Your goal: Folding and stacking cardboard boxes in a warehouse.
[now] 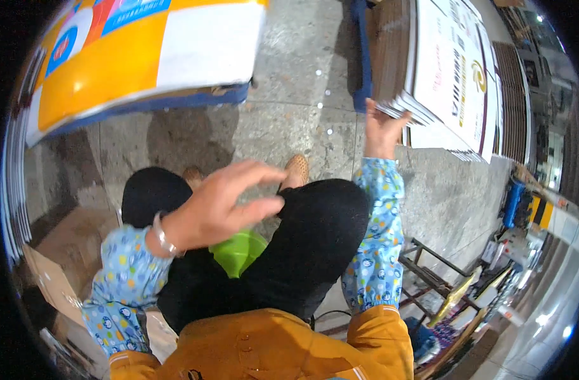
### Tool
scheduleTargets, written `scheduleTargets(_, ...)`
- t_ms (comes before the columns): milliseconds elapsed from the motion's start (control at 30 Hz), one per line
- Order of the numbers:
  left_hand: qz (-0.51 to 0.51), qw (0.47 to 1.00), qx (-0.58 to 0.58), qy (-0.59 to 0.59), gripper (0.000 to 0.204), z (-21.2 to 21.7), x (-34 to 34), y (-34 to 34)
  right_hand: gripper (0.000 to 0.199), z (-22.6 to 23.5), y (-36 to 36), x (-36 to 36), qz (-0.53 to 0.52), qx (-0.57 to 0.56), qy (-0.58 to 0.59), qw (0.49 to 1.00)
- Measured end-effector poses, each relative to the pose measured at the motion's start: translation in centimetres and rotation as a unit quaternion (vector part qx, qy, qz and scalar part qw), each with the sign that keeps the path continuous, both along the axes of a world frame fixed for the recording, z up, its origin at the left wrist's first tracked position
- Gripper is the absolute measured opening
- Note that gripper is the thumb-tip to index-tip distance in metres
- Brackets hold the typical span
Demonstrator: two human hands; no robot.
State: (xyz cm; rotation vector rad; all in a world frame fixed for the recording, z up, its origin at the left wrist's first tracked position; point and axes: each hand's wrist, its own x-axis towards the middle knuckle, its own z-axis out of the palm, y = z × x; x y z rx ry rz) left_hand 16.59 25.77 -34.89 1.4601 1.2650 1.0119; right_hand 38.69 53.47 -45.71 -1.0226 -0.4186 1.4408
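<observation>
My right hand [383,132] reaches out to the far right and grips the near corner of a few printed cardboard sheets [444,69]. These white sheets, with dark and gold print, lie on a thick stack whose brown edges [389,50] show on its left side. Above my lap hovers my left hand [216,206], its fingers and thumb apart and nothing between them. A bracelet circles that wrist.
At the far left, a yellow, white and blue printed stack [207,47] rests on a blue pallet [219,96]. An opened cardboard box [67,253] stands at my left. A bright green seat [238,251] shows between my legs. Right of me are a metal frame [429,269] and cluttered goods.
</observation>
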Motion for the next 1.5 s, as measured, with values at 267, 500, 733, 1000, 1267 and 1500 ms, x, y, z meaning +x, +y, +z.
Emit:
scheduleTargets(267, 0.078, 0.971, -0.156, -0.166, 0.07, -2.3, 4.0, 16.9, 0.064, 0.7, -1.6, -1.7, 0.102, 0.012, 0.059, 0.993)
scheduleTargets(500, 0.16, 0.931, -0.218, -0.244, 0.086, -6.0, 8.4, 25.8, 0.066, 2.3, -0.8, 3.3, 0.06, -0.012, 0.074, 0.995)
scheduleTargets(733, 0.165, 0.905, -0.184, -0.346, 0.062, -5.6, 11.9, 27.9, 0.057, 0.8, -0.1, 2.5, 0.006, 0.047, 0.117, 0.992)
scheduleTargets(1000, 0.128, 0.896, -0.209, -0.371, 0.055, -6.7, 14.0, 25.1, 0.063, 1.1, -2.4, 5.3, -0.04, -0.018, 0.03, 0.999)
scheduleTargets(1267, -0.082, 0.891, -0.31, -0.321, 0.074, -9.9, 18.3, 18.9, 0.063, 0.2, -10.8, 16.0, 0.013, 0.007, -0.044, 0.999)
scheduleTargets(1500, 0.074, 0.87, -0.238, -0.426, 0.07, -8.2, 15.4, 22.8, 0.075, 1.2, -11.8, 15.6, -0.03, 0.003, 0.012, 0.999)
